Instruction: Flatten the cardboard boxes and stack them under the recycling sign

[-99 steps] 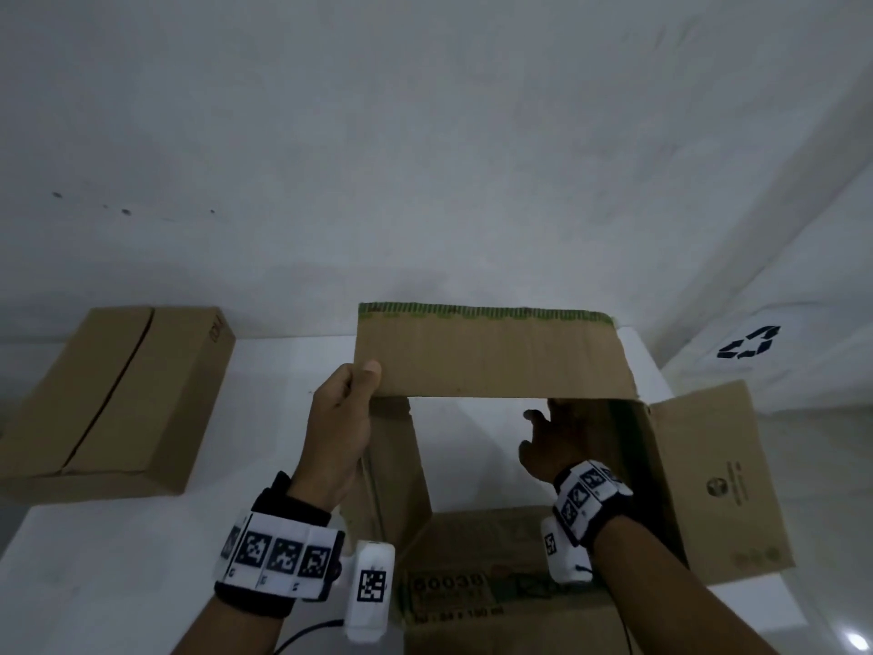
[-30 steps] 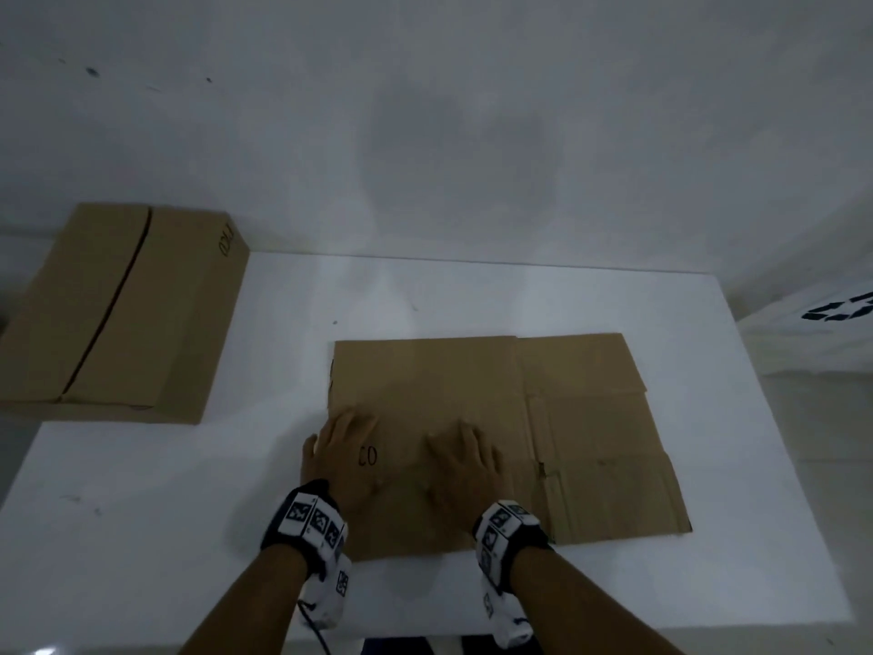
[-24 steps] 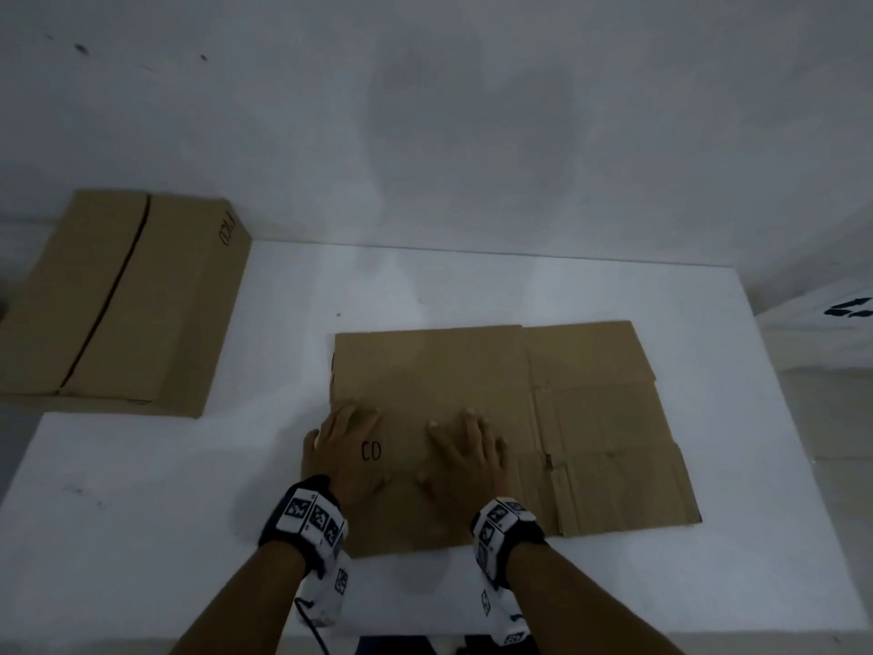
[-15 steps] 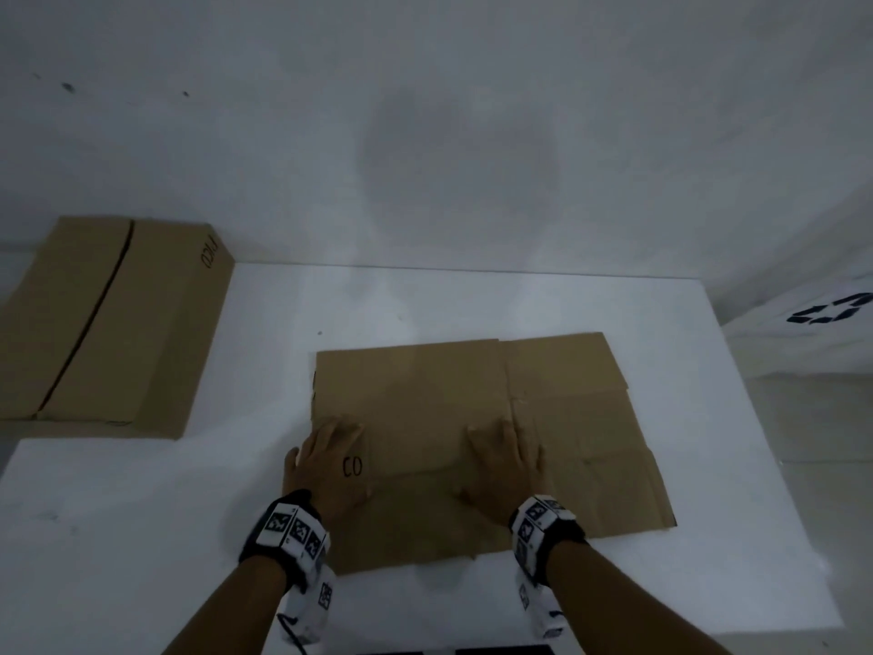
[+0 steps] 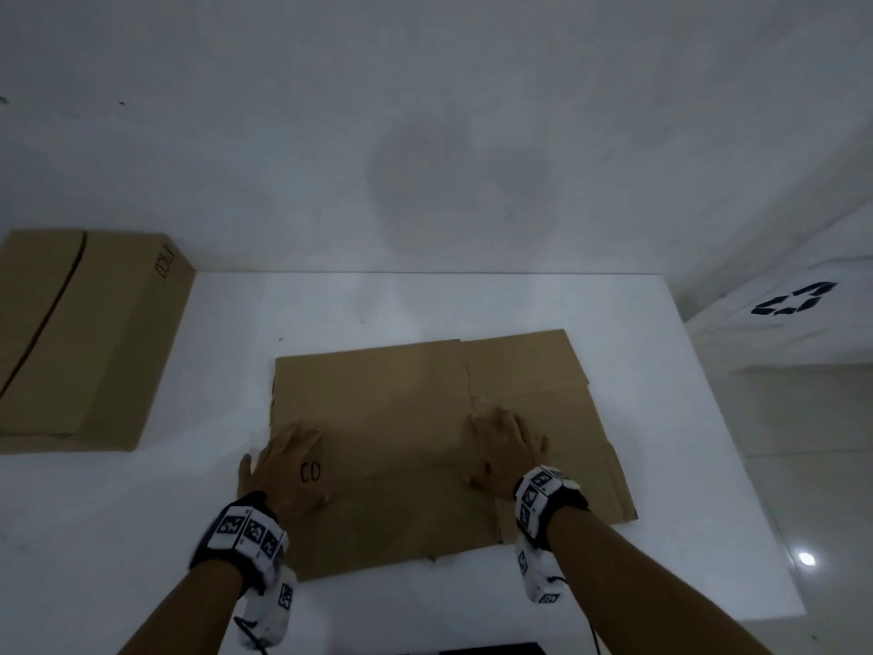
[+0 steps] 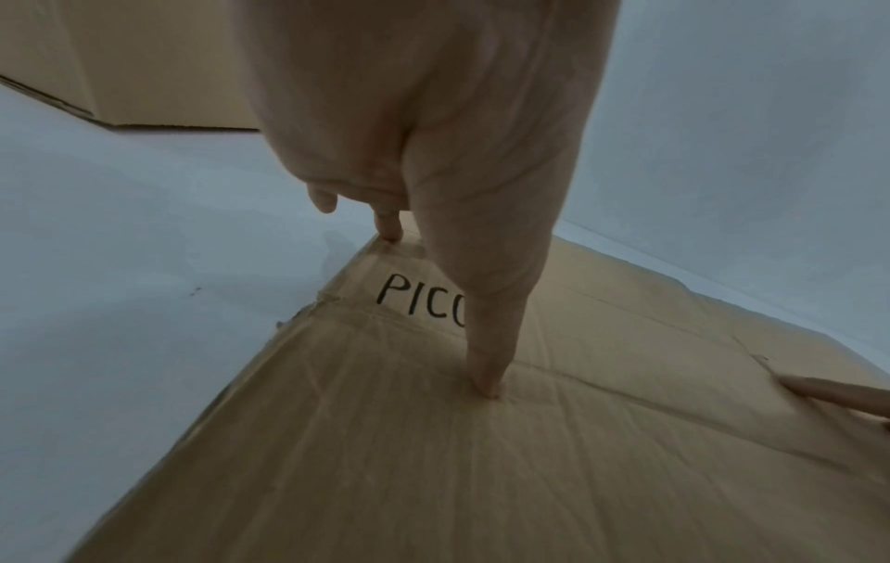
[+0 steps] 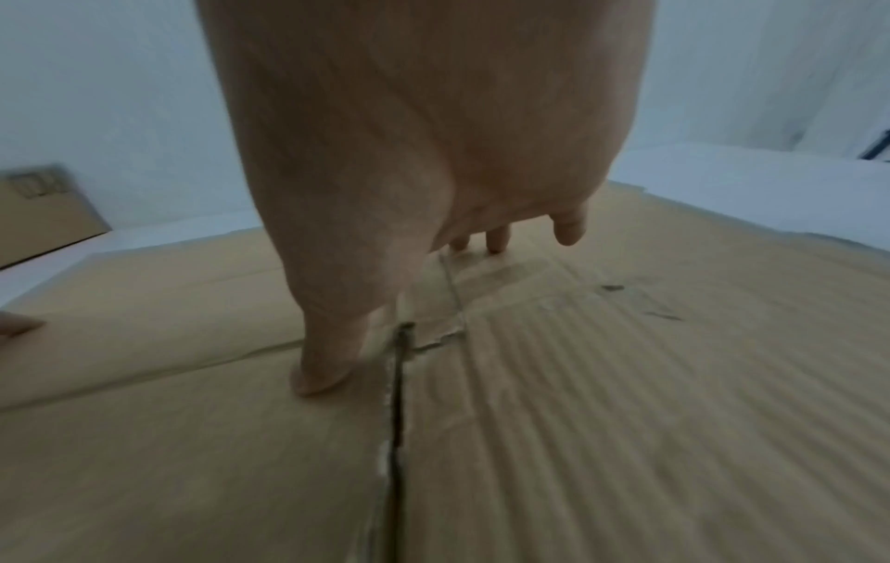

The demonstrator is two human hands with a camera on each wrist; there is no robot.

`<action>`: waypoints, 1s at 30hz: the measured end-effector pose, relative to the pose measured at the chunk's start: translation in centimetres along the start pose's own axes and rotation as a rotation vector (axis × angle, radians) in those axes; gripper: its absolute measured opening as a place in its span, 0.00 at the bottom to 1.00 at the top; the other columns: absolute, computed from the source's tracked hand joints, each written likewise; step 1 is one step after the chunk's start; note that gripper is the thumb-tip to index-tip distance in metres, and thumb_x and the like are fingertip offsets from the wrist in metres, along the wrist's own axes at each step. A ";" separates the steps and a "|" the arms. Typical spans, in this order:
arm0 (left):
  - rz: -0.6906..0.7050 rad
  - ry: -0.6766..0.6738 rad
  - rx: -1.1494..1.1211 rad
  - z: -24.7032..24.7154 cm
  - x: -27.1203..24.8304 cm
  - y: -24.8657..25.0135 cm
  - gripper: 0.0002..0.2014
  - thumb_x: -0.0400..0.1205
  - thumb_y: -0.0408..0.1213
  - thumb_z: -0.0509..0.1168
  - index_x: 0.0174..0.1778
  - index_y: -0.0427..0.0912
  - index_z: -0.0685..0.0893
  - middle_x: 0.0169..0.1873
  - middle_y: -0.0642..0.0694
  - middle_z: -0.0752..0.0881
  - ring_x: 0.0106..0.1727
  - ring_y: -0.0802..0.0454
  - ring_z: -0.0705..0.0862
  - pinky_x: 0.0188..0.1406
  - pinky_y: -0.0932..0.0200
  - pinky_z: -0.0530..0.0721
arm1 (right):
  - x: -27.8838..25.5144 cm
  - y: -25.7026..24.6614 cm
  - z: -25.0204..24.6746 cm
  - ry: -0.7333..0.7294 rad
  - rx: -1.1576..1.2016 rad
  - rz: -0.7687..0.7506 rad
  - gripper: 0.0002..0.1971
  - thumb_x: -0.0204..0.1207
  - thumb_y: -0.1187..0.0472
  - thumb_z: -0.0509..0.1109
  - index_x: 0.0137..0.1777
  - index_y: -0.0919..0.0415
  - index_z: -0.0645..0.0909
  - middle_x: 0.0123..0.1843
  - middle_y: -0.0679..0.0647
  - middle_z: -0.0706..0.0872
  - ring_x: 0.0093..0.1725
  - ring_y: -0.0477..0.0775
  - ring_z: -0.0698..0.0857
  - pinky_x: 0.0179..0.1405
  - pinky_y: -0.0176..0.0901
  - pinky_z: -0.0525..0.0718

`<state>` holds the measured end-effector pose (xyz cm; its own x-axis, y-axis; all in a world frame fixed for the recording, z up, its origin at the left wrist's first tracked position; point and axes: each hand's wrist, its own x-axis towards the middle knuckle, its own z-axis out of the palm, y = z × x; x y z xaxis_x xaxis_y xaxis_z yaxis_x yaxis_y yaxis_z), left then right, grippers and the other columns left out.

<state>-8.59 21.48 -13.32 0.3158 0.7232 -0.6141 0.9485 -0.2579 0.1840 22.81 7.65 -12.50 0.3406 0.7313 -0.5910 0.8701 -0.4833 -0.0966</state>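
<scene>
A flattened brown cardboard box [image 5: 415, 418] lies on the white table [image 5: 472, 304], with "PICO" handwritten near its left edge [image 6: 419, 304]. My left hand [image 5: 288, 460] presses flat on the box's left edge, fingers straight. My right hand [image 5: 508, 442] presses flat near the box's middle, beside a seam between flaps [image 7: 395, 400]. A second box [image 5: 80, 338], still assembled, stands at the table's left. The black recycling sign [image 5: 793, 300] is on a white surface to the right.
A white wall runs behind the table. The table's right edge [image 5: 737, 442] drops to a light tiled floor [image 5: 803, 465]. White tabletop shows between the two boxes and in front of the flattened one.
The box was standing open in my hands 3.3 s ago; it now lies flat. Over the last second my right hand slid rightward along the cardboard; the left hand stayed pressing.
</scene>
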 end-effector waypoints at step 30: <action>-0.068 0.051 0.026 0.1 -0.2 0.7 0.49 0.71 0.56 0.74 0.82 0.68 0.48 0.85 0.59 0.44 0.84 0.48 0.57 0.82 0.35 0.51 | 0.3 11.1 -2.9 -0.060 0.075 0.220 0.53 0.65 0.34 0.72 0.83 0.37 0.40 0.85 0.50 0.39 0.85 0.62 0.43 0.81 0.67 0.43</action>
<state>-8.02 21.05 -13.17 0.2525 0.7712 -0.5844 0.9670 -0.2232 0.1233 33.58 3.96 -11.40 0.4954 0.5758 -0.6504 0.7479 -0.6636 -0.0178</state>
